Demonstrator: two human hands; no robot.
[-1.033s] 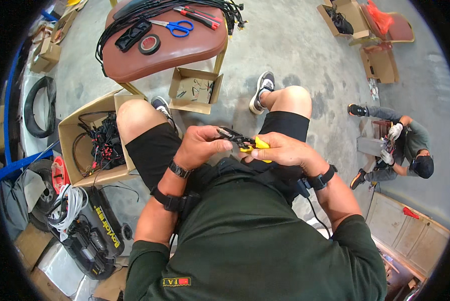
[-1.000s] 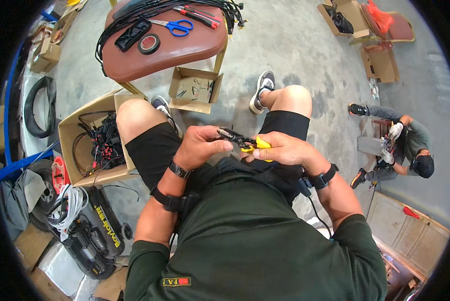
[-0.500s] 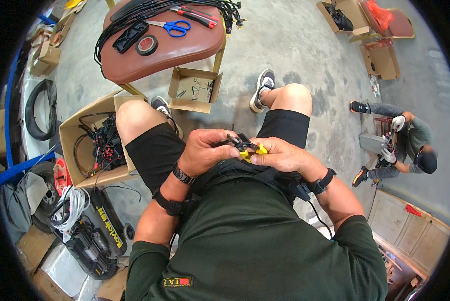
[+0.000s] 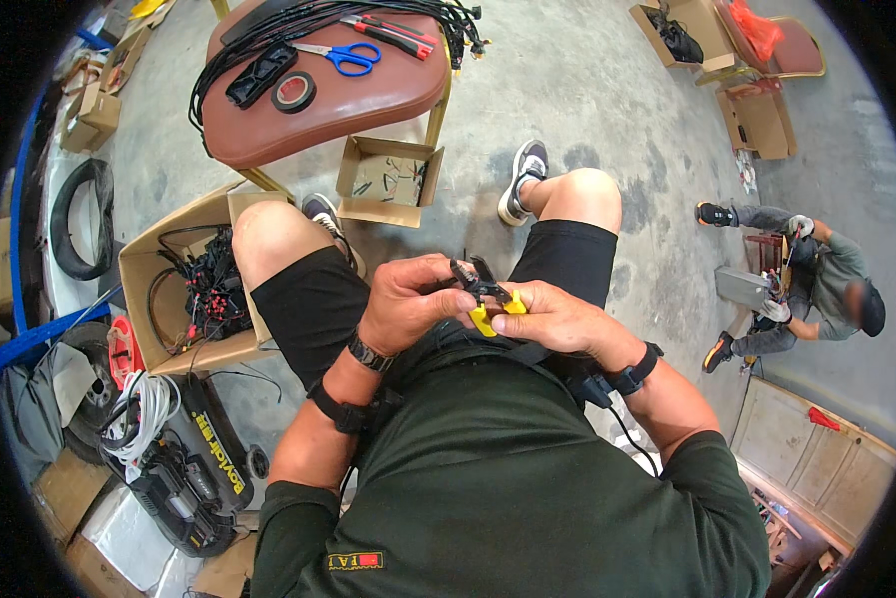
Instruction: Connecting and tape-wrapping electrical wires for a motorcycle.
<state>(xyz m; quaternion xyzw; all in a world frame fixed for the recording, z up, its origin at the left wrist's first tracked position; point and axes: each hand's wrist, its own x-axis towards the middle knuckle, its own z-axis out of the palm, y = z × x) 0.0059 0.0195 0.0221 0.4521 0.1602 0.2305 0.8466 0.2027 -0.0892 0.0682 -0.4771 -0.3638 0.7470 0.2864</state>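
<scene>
My right hand is closed around yellow-handled pliers, held in front of my waist. Their dark jaws lie toward my left hand, and the handles stand apart. My left hand is closed in a pinch just left of the jaws, thumb against the fingers. Something small and dark shows at its fingertips, too small to name. Both hands are almost touching, above my lap.
Ahead, a brown chair seat carries black cables, blue scissors, a red cutter and black tape. Below stands a small carton with scraps. A carton of wires is left. Another person works at right.
The pliers have turned a little, and their jaws and handles now show wider apart. At the right, the other person's upper hand has moved slightly.
</scene>
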